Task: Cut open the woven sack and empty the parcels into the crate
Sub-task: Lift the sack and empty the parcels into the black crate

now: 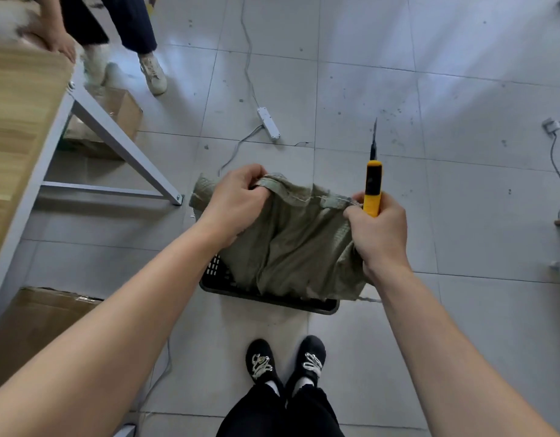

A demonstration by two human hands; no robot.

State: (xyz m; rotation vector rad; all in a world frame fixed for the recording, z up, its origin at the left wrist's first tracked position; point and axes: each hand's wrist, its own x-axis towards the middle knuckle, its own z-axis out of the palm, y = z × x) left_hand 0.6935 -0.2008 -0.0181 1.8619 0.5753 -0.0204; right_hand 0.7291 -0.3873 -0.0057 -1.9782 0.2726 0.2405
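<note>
Over crate (269, 299) | limp olive sack (297, 244) | left hand (237, 203) grips hem | right hand (378, 231) clamps hem, knife (373, 187)

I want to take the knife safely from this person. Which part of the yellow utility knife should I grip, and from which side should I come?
Grip the yellow handle just above the right hand, coming from the right side, where the floor is open. The utility knife stands nearly upright with its blade extended and pointing away from the person, so keep your fingers below the blade. On the left, the woven sack is in the way.
</note>
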